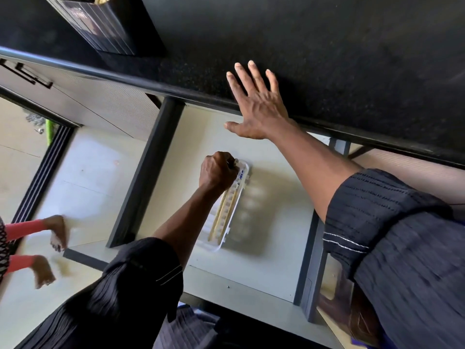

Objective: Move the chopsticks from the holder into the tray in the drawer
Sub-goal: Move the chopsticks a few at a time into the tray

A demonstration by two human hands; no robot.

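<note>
Hands come first: the left hand is curled into a fist over the far end of the tray, and it seems to pinch the tips of the chopsticks, though the fist hides the pinch. The right hand is spread wide open and flat on the black counter above the tray, holding nothing. The pale chopsticks lie long-ways inside the white tray, which sits on the floor of the open drawer. The dark holder stands on the counter, far up and to the left of the tray, with a few pale sticks poking out at its top. If the fist lets go while the tips sit on the rim, the chopsticks could roll out onto the drawer floor. A bump from the fist could also push the light tray sideways.
</note>
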